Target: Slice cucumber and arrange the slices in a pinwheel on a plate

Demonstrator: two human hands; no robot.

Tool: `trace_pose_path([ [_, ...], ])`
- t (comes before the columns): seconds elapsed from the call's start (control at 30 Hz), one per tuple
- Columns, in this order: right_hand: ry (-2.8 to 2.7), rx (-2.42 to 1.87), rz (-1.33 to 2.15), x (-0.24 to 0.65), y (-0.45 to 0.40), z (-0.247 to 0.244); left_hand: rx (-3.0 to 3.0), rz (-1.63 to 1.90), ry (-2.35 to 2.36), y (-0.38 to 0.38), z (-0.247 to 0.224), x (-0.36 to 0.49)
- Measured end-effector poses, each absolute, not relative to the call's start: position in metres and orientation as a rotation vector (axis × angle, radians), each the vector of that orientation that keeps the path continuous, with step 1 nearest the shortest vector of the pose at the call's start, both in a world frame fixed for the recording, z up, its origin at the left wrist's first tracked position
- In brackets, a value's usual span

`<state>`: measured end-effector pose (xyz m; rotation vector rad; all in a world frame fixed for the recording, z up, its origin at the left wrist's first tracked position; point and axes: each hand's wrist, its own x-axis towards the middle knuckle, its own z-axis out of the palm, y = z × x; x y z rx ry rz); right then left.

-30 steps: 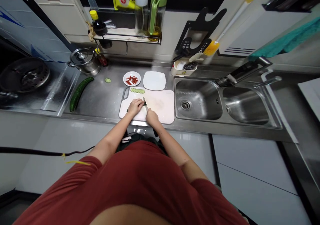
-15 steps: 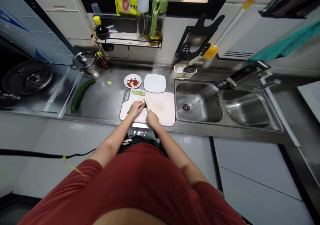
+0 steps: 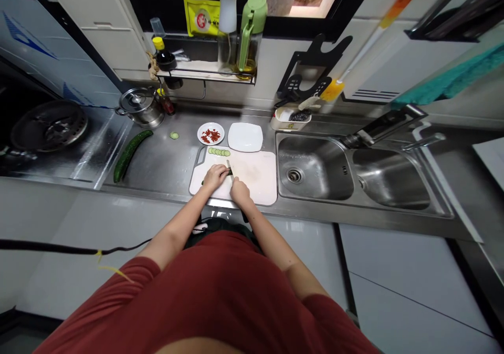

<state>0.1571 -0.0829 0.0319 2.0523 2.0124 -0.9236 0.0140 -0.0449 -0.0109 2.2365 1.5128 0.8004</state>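
Observation:
My left hand (image 3: 215,177) is closed over a dark green cucumber (image 3: 203,183) on the white cutting board (image 3: 258,186); most of the cucumber is hidden under the fingers. In my right hand (image 3: 240,191) is the handle of a knife (image 3: 230,169), its blade pointing away from me beside the left fingertips, at the cucumber's cut end. A row of several overlapping cucumber slices (image 3: 219,152) lies along the board's far edge. Behind the board stand a white plate (image 3: 244,137) and a round plate (image 3: 200,139) with chopped red pieces (image 3: 210,135) on it.
A whole cucumber (image 3: 129,154) and a cut slice (image 3: 174,135) lie on the steel counter to the left. Further back is a lidded pot (image 3: 142,107), with a frying pan (image 3: 49,125) on the stove. A double sink (image 3: 315,165) adjoins the board on the right.
The whole view has shifted slightly, so everything sits a little lower. Both hands keep nearly the same place on the board, the knife still beside the left fingertips.

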Motion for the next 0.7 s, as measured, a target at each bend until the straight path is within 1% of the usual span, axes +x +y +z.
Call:
trace_pose_path([
  [0.3,2.034,2.050,-0.927,0.152,-0.067,0.041,2.238,0.756,1.529,-0.045,-0.008,0.014],
  [0.7,1.997,2.023,-0.941,0.162,-0.084,0.038,2.248,0.771,1.514,-0.045,-0.008,0.014],
])
